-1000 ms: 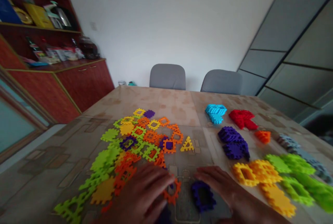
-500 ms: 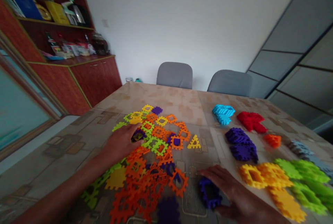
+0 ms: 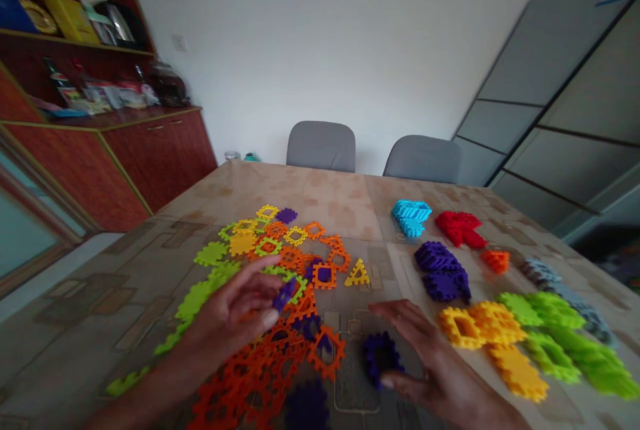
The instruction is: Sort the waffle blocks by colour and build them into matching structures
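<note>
My left hand (image 3: 245,303) pinches a small purple interlocking tile (image 3: 285,295) between thumb and fingers, raised above a loose pile of toothed tiles. In that pile are orange tiles (image 3: 250,370), lime green tiles (image 3: 203,293) and yellow tiles (image 3: 243,244). My right hand (image 3: 425,357) hovers low with its fingers spread beside a purple square frame tile (image 3: 383,358); the thumb is at that tile's near edge, and whether they touch I cannot tell. A solid purple tile (image 3: 307,407) lies at the front, and a yellow triangle tile (image 3: 358,273) lies apart from the pile.
Stacks sorted by colour stand on the right: light blue (image 3: 411,217), red (image 3: 460,228), purple (image 3: 443,271), orange (image 3: 495,261), grey (image 3: 567,297), yellow (image 3: 483,323) and green (image 3: 565,330). Two grey chairs (image 3: 321,146) stand beyond the patterned table (image 3: 345,183).
My left hand has lifted a purple tile out of the pile and turned over. The right hand stays by the purple frame tile. The view has swung slightly right.
</note>
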Available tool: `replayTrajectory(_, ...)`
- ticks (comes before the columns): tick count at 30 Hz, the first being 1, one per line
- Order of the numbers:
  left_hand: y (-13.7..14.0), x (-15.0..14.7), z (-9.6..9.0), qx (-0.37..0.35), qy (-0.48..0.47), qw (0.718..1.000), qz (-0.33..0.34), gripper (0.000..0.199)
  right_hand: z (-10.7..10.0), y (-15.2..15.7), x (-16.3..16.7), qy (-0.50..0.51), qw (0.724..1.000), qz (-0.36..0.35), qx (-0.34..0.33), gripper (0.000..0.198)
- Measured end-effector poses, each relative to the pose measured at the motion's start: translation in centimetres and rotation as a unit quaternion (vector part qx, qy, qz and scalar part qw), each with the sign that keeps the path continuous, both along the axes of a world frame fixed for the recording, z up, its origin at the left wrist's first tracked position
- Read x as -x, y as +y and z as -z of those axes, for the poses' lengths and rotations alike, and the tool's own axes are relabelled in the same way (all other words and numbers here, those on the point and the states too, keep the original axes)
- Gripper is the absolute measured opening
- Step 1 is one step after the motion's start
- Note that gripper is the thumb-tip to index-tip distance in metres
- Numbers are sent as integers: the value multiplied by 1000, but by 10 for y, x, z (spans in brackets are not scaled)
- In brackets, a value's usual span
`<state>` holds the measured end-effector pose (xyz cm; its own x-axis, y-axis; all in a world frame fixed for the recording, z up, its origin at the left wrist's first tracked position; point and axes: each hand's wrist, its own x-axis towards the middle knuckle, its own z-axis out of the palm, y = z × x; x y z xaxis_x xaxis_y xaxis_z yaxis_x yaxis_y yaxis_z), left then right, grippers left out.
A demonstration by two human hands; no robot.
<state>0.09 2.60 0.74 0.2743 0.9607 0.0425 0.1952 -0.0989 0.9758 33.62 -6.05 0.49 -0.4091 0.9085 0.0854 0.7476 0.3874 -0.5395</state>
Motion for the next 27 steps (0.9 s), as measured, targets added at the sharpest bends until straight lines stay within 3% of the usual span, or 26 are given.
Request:
replayTrajectory(2,-25,-24,11,120,-138,979,88,73,-1,-4,10,10,999,-12,-52,81)
replayTrajectory(4,-43,-48,23,201,-215,945,144,80,-2,-7,22,31,995,-39,-82,89)
replayTrajectory(8,-59,-84,38,276,-312,895,161,78,2,-9,40,86,990,-50,-101,80)
replayTrajectory(11,-59,-98,43,288,-335,876,192,78,3,-8,42,94,991,-27,-91,76)
replayTrajectory(15,-50,-103,43,259,-319,885,218,81,-11,-9,37,95,993,-28,-61,72)
replayTrajectory(18,-35,-92,25,227,-247,916,222,82,-26,-11,30,63,997,-12,-34,66)
replayTrajectory(19,-28,-83,16,204,-199,935,212,76,-30,-11,25,44,999,-4,-28,66)
replayTrajectory(22,-11,-50,-9,94,-49,991,85,43,-30,-13,8,-5,999,17,-35,68)
replayTrajectory(24,-5,-28,-18,14,38,998,50,35,-26,-13,-4,-28,999,17,-33,67)
replayTrajectory(27,-2,-7,-20,-98,169,980,42,28,-22,-12,-11,-53,999,3,-2,62)
